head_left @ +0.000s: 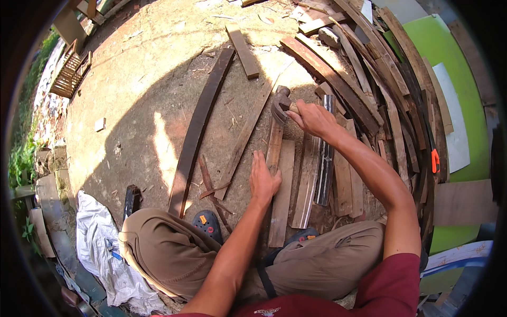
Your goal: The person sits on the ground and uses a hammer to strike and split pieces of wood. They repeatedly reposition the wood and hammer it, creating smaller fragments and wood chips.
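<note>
We judge the step in hand to be hammer work on a narrow wooden strip [274, 145], lying on the concrete ground [119, 142] between our two grips. The right grip [316, 120] is clamped on the handle of a claw hammer [282, 103], whose metal head is just left of that grip, over the strip's upper end. The left grip [265, 179] rests at the strip's lower end, fingers extended along its left side; we cannot tell whether it clamps the wood or only steadies it. From this overhead angle, we also cannot confirm whether the hammer head touches the strip.

In our judgement, the next move calls for a firm left grip, fingers clear of the hammer's path, and a right wrist that keeps the head square to the wood. A wide plank [282, 195] is just right of the left grip; a long dark plank [203, 129] is farther off to its left.

Markings: below the left grip, the maroon shirt [388, 285] bears small pale lettering, too distorted to read reliably. An orange badge [203, 219] is on the clog [207, 226] below and left of that grip. We find no legible label on the hammer or the strip.
</note>
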{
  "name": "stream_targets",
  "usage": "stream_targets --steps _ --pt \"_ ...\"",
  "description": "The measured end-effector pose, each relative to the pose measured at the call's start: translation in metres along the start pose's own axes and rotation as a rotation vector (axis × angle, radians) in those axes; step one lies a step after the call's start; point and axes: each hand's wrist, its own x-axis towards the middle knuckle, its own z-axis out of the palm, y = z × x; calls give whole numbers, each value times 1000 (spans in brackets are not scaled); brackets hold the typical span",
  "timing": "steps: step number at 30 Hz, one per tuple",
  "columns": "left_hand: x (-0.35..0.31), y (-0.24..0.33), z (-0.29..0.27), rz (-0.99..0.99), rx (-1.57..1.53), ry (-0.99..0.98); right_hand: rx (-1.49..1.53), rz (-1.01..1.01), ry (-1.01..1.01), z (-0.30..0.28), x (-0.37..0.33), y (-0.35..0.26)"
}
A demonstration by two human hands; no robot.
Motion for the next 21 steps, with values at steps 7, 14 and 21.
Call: stream_targets --steps 7,14,21 --pt "-3 -2 -2 -11 19 -7 27 28 -106 2 -11 -14" --pt "1 -14 0 2 9 32 11 -110 -80 -3 -14 -31" --pt "-5 4 0 -23 37 -17 -90 244 37 -22 6 33"
